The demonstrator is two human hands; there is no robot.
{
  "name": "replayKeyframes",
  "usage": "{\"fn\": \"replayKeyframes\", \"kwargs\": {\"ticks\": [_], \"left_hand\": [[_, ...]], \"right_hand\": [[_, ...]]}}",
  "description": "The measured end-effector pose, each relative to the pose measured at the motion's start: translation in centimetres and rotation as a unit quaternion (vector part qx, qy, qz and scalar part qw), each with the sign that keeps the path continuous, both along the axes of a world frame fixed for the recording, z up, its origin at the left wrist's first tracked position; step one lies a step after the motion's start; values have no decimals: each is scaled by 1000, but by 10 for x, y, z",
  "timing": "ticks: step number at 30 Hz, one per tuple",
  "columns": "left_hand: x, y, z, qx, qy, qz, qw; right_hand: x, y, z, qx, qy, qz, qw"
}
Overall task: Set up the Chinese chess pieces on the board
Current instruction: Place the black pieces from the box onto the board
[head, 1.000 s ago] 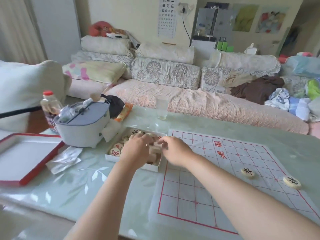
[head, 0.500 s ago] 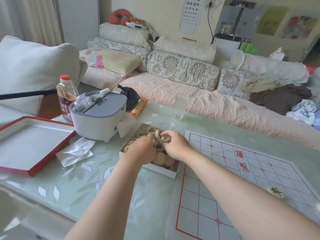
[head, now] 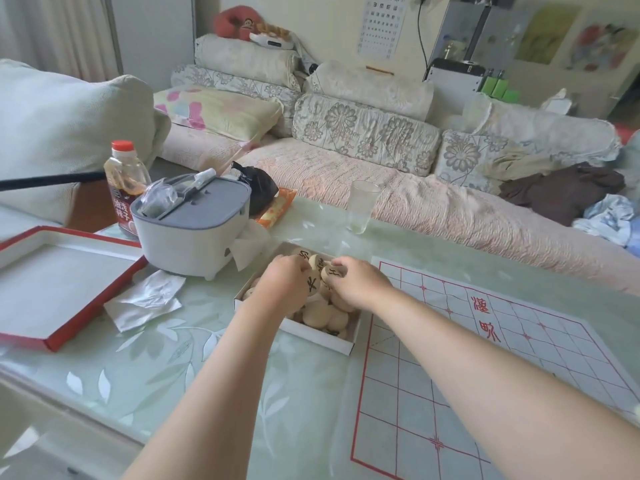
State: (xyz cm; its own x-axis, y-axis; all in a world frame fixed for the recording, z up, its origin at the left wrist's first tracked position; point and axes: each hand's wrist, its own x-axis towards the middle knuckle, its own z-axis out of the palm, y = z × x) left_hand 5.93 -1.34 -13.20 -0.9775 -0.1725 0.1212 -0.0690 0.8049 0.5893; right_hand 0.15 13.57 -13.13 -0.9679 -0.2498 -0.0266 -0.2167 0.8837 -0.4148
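Observation:
A white cardboard box (head: 313, 336) full of round wooden chess pieces (head: 320, 315) sits on the table just left of the paper board (head: 485, 358), a white sheet with a red grid and red characters. Both my hands are inside the box. My left hand (head: 282, 285) curls its fingers round a piece with a black character (head: 311, 285). My right hand (head: 360, 282) pinches another black-marked piece (head: 334, 271) at its fingertips. No piece shows on the visible part of the board.
A white container with a grey lid (head: 194, 230) stands left of the box, with a sauce bottle (head: 124, 181) behind it. A red-edged lid (head: 52, 289) and crumpled tissue (head: 145, 299) lie at the left. A drinking glass (head: 362, 206) stands near the table's far edge.
My view has swung left, so the two pieces on the board's right side are out of frame. Both hands stayed in the box and now lift black-marked pieces into sight.

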Motion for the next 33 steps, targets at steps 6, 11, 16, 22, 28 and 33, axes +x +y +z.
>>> {"fn": "replayKeyframes", "kwargs": {"ticks": [6, 11, 16, 22, 28, 33], "left_hand": [[1, 1, -1, 24, -4, -2, 1000], [3, 7, 4, -2, 1, 6, 1000], [7, 45, 25, -18, 53, -48, 997], [17, 127, 31, 22, -4, -128, 992], [33, 208, 31, 191, -81, -175, 962], [41, 262, 14, 309, -146, -132, 930]], "right_hand": [[1, -12, -8, 28, 21, -13, 999], [3, -3, -5, -51, 36, 7, 998], [17, 48, 8, -156, 65, 3, 986], [46, 146, 14, -161, 76, -34, 983], [82, 245, 18, -150, 98, -97, 979], [100, 322, 12, -142, 85, -160, 973]]}}
